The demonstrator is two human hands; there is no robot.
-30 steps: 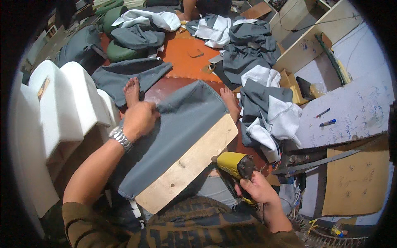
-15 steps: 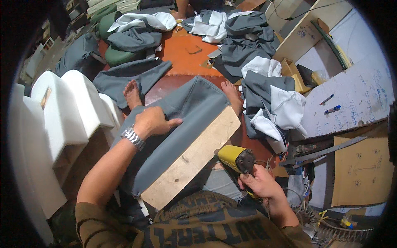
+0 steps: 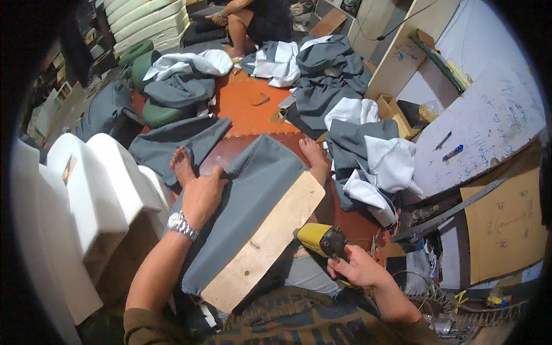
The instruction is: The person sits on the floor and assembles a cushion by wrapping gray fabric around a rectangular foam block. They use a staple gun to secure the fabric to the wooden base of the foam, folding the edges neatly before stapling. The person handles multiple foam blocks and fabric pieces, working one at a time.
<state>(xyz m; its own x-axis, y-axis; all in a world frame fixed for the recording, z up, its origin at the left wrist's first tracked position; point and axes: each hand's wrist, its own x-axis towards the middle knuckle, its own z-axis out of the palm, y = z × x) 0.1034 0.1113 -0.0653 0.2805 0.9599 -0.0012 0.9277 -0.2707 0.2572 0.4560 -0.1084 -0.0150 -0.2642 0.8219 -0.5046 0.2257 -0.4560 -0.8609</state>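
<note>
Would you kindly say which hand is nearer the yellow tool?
Right: the right hand grips the yellow tool; the left hand is left of it, on grey fabric.

Cover [image 3: 247, 198] gry, board [image 3: 265, 244] lt tan, gun [image 3: 313, 237] yel/dk, jeans [image 3: 310, 275] prob. blue.

The yellow tool [image 3: 314, 237] is partly hidden behind the right hand [image 3: 357, 267].

Ahead of the left hand [image 3: 202, 198], an orange floor covering [image 3: 244, 109] spreads; farther off stands a stack of cream slabs [image 3: 146, 26]. Beyond the right hand [image 3: 357, 267], rightward, I see a brightly lit, scribbled white panel [image 3: 489, 126] beside a pale board [image 3: 397, 60].
</note>
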